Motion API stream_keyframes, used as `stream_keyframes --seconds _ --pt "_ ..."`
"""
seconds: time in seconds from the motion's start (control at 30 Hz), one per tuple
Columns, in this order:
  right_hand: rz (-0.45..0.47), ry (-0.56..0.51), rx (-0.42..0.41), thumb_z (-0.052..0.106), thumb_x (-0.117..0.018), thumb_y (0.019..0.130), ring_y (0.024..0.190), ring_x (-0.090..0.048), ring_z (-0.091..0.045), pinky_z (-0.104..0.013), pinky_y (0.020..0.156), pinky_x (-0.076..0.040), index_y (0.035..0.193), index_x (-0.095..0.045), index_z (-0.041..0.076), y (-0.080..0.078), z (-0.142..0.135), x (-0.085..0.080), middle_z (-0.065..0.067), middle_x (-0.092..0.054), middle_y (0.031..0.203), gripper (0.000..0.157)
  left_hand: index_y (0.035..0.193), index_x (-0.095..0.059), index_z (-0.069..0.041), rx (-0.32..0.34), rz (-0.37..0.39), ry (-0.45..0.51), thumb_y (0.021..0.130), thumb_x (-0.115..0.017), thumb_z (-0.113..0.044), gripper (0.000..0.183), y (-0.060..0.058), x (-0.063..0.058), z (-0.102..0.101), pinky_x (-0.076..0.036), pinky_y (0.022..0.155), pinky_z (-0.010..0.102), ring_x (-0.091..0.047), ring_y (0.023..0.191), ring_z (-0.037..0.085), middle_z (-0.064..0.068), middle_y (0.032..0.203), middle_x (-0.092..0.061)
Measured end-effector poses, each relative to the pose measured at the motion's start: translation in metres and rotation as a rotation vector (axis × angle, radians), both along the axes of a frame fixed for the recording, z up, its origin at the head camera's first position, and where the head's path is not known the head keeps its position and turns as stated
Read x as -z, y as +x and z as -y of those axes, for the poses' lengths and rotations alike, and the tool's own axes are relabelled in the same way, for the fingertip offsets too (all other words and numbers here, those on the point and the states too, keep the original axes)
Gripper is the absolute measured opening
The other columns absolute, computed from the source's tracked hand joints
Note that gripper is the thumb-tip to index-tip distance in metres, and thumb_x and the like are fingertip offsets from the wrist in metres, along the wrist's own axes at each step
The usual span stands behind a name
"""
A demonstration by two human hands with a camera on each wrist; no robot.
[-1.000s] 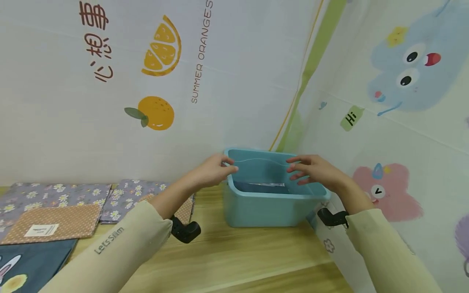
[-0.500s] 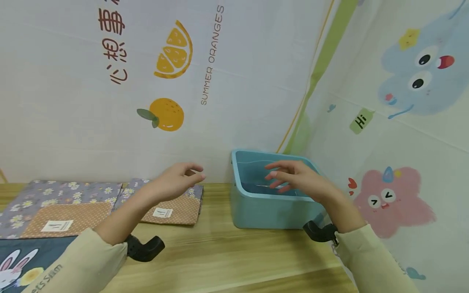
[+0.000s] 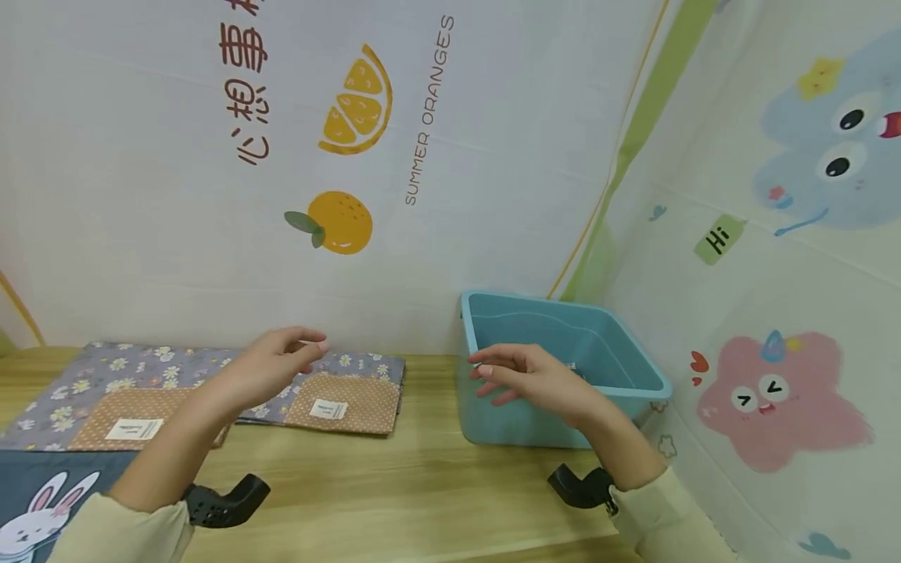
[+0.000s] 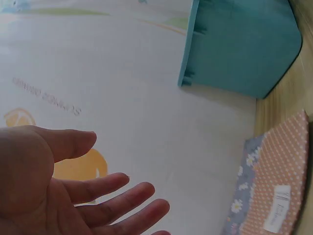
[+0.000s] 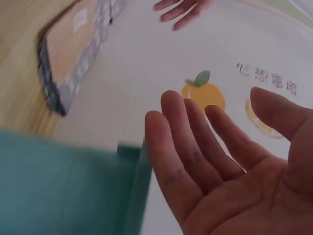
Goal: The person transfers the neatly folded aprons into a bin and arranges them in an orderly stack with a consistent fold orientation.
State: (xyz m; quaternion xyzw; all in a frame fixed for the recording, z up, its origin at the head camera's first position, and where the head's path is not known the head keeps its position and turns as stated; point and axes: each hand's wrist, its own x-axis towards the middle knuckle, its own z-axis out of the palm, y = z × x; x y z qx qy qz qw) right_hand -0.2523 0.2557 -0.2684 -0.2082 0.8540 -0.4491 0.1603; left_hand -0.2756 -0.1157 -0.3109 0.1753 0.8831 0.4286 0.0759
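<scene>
My left hand (image 3: 277, 363) hovers over the folded floral cloths with nothing in its grasp, its fingers apart in the left wrist view. Beneath it lies a purple daisy-print cloth with a tan dotted part (image 3: 352, 400) and a white label. Farther left is a similar floral cloth (image 3: 127, 367). My right hand (image 3: 528, 375), fingers loose and bare, is in front of the blue plastic bin (image 3: 563, 422) and overlaps its near rim in the head view. A small whitish item shows inside the bin, mostly hidden by the hand.
A dark blue cloth with a rabbit print (image 3: 42, 508) lies at the front left of the wooden table (image 3: 394, 500). White printed sheets (image 3: 422, 258) hang behind the table and along its right side, close to the bin.
Both hands have moved left, the left one from the bin's rim to above the floral cloths, the right one from over the bin to its front. The head view has turned left.
</scene>
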Motion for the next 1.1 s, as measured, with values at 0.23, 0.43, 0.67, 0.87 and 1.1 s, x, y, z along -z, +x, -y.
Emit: stream_keyframes --seconds 0.23,0.43,0.67,0.87,1.1 --pt "0.047 -0.11 -0.025 0.033 -0.056 0.105 0.117 -0.067 -0.024 -0.039 0.095 -0.059 0.143 -0.055 0.009 0.004 0.023 0.024 -0.015 -0.06 0.142 0.045 0.149 -0.041 0.005 -0.082 -0.005 -0.002 0.11 -0.04 -0.039 0.059 0.0 0.036 0.01 -0.056 0.087 0.054 -0.058 0.122 0.047 0.035 0.14 -0.052" --pt "0.1 -0.269 -0.069 0.031 -0.052 0.107 0.113 -0.069 -0.019 -0.039 0.096 -0.059 0.144 -0.053 0.005 0.002 0.04 0.046 -0.021 -0.058 0.141 0.046 0.148 -0.042 0.006 -0.135 -0.001 -0.007 0.109 -0.041 -0.042 0.062 0.001 0.062 0.013 -0.052 0.093 0.06 -0.048 0.13 0.054 0.034 0.142 -0.051" --pt "0.134 -0.372 -0.035 0.03 -0.051 0.107 0.114 -0.069 -0.019 -0.04 0.097 -0.059 0.146 -0.051 0.003 -0.009 0.052 0.066 -0.024 -0.056 0.141 0.047 0.146 -0.045 0.007 -0.175 -0.055 -0.035 0.109 -0.043 -0.04 0.06 0.0 0.073 0.014 -0.053 0.092 0.059 -0.052 0.127 0.053 0.031 0.137 -0.057" --pt "0.156 -0.368 0.059 0.033 -0.055 0.105 0.114 -0.068 -0.021 -0.039 0.096 -0.059 0.145 -0.052 0.005 -0.015 0.066 0.079 -0.018 -0.058 0.143 0.049 0.148 -0.043 0.007 -0.203 -0.042 -0.047 0.109 -0.043 -0.041 0.062 -0.004 0.079 0.018 -0.054 0.092 0.058 -0.052 0.128 0.052 0.032 0.14 -0.054" --pt "0.166 -0.371 0.139 0.028 -0.055 0.106 0.117 -0.065 -0.025 -0.038 0.094 -0.06 0.144 -0.051 0.001 -0.027 0.078 0.102 -0.025 -0.053 0.146 0.048 0.145 -0.046 0.01 -0.231 -0.08 -0.045 0.106 -0.049 -0.025 0.052 -0.018 0.097 0.022 -0.055 0.09 0.056 -0.053 0.126 0.055 0.036 0.144 -0.049"
